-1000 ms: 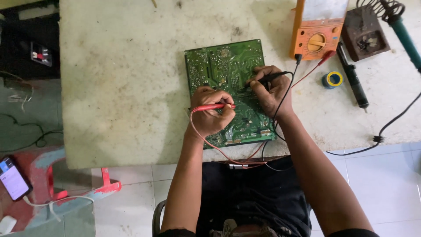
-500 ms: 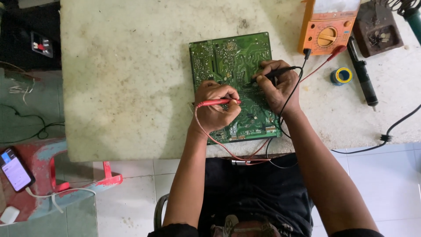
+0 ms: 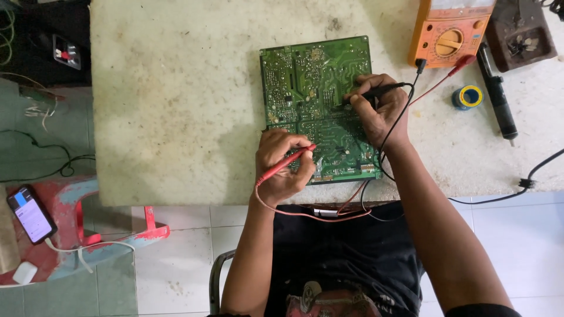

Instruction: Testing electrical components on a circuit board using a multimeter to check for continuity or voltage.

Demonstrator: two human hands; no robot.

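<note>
A green circuit board (image 3: 311,82) lies solder side up on the pale stone table (image 3: 176,105). My left hand (image 3: 281,164) grips a red test probe (image 3: 285,164) with its tip on the board's near edge. My right hand (image 3: 379,111) pinches a black test probe (image 3: 382,91), tip pressed on the board's right half. Red and black leads run from the probes to an orange multimeter (image 3: 449,32) at the table's far right.
A solder spool (image 3: 467,97), a black pen-shaped tool (image 3: 496,94) and a brown stand (image 3: 520,32) lie right of the meter. A black cable (image 3: 529,182) crosses the right edge. On the floor at left, a phone (image 3: 32,214) rests on a red stool (image 3: 76,235).
The view has shifted, so the board sits a little further right and lower in frame. Both hands stay on the board; the red probe tip has slid slightly along the near edge.
</note>
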